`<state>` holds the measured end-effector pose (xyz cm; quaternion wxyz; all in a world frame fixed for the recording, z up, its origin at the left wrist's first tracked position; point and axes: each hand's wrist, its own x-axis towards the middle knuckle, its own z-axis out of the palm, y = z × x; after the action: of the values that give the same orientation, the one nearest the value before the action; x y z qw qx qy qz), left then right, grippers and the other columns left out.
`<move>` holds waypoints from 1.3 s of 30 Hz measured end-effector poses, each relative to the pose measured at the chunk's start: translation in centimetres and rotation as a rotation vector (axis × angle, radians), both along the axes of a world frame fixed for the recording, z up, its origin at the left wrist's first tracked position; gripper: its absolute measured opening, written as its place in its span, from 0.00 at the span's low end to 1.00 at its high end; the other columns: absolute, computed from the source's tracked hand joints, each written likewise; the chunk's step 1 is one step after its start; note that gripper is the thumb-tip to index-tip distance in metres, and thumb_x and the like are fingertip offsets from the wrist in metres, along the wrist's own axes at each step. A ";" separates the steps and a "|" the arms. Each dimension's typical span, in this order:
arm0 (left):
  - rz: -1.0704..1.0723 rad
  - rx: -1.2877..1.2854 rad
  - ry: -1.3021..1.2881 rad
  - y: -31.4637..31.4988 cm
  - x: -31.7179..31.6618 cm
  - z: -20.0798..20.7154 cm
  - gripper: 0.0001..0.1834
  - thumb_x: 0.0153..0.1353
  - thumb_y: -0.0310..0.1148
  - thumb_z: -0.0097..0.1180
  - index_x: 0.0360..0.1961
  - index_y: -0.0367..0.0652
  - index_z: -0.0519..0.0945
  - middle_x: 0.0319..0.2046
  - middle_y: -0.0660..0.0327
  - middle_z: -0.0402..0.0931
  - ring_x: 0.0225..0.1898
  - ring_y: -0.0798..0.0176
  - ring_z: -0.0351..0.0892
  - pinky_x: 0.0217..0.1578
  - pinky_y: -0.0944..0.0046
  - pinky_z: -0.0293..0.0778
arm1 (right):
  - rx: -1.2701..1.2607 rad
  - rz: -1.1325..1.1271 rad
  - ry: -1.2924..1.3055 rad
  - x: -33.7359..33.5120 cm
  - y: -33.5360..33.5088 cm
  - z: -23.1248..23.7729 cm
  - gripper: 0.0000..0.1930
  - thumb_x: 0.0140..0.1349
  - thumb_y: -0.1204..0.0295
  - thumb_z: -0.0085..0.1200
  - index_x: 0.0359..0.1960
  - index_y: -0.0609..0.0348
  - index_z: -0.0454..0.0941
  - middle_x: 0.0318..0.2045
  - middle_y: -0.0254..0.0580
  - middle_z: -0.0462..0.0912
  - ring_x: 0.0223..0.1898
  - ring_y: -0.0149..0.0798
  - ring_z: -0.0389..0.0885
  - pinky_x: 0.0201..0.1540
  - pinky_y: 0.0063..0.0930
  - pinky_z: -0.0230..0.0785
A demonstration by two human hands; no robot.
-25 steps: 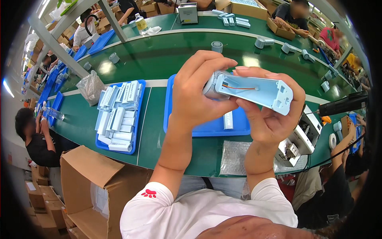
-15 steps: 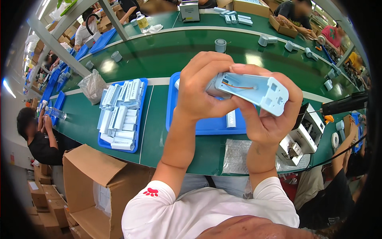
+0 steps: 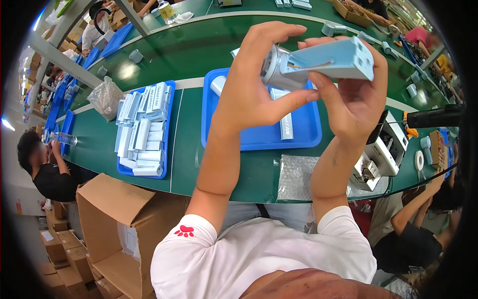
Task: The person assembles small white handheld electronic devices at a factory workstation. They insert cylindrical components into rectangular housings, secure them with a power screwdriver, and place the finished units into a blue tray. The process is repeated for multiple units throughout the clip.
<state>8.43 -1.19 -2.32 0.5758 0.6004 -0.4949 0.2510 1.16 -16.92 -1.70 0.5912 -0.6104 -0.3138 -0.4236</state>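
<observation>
My left hand (image 3: 254,94) grips a grey cylindrical part (image 3: 275,67) at the open end of a light blue carton (image 3: 338,60). My right hand (image 3: 353,99) holds that carton from below and behind, raised above the green table. Under my hands lies a blue tray (image 3: 298,137) with a few white boxes (image 3: 286,117) in it.
A second blue tray (image 3: 167,124) to my left is packed with several white boxes. A bubble-wrap sheet (image 3: 294,177) lies at the table's near edge, a white tape machine (image 3: 381,154) to the right, an open cardboard box (image 3: 119,219) at lower left. Other people work around the green table (image 3: 189,154).
Both hands have lifted the carton and grey part higher and closer to the camera, and tilted the carton more level.
</observation>
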 end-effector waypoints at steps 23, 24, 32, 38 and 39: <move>0.046 -0.863 0.242 10.1 -0.7 1.1 0.15 0.72 0.35 0.48 0.52 0.38 0.77 0.50 0.53 0.80 0.55 0.45 0.79 0.60 0.43 0.71 | -0.325 -0.266 0.849 13.7 -6.7 -10.3 0.24 0.60 0.82 0.62 0.58 0.57 0.74 0.49 0.45 0.86 0.49 0.42 0.85 0.54 0.35 0.77; 0.003 -0.885 0.239 10.6 -0.6 1.0 0.15 0.71 0.36 0.48 0.51 0.39 0.77 0.50 0.53 0.80 0.55 0.45 0.79 0.60 0.43 0.70 | -0.327 -0.254 0.865 14.4 -7.1 -10.1 0.24 0.60 0.81 0.62 0.59 0.57 0.74 0.49 0.45 0.86 0.49 0.42 0.85 0.53 0.35 0.77; -0.293 -1.026 0.390 13.2 -0.4 0.5 0.11 0.71 0.37 0.48 0.48 0.44 0.77 0.43 0.60 0.74 0.51 0.52 0.73 0.58 0.46 0.65 | -0.601 -0.541 0.872 25.7 -8.3 -7.8 0.27 0.59 0.64 0.65 0.60 0.60 0.77 0.55 0.55 0.83 0.54 0.49 0.84 0.56 0.41 0.76; -0.327 -0.927 0.354 12.5 1.8 -1.1 0.15 0.71 0.38 0.46 0.52 0.41 0.74 0.46 0.58 0.72 0.52 0.51 0.72 0.58 0.46 0.65 | -1.177 -0.912 0.975 35.9 -9.8 -14.1 0.37 0.55 0.54 0.63 0.65 0.60 0.73 0.61 0.64 0.78 0.64 0.61 0.75 0.64 0.52 0.71; -0.291 -0.915 0.360 12.0 2.1 -1.1 0.15 0.72 0.37 0.46 0.53 0.40 0.74 0.45 0.56 0.74 0.50 0.52 0.74 0.56 0.49 0.68 | -1.197 -0.965 0.892 36.6 -12.1 -15.8 0.36 0.53 0.52 0.67 0.62 0.55 0.77 0.60 0.59 0.79 0.62 0.58 0.77 0.65 0.47 0.71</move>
<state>10.52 10.85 -3.38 0.8848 0.2455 -0.3058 0.2516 37.75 -29.02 -17.49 -0.0027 -0.9911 0.0683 -0.1141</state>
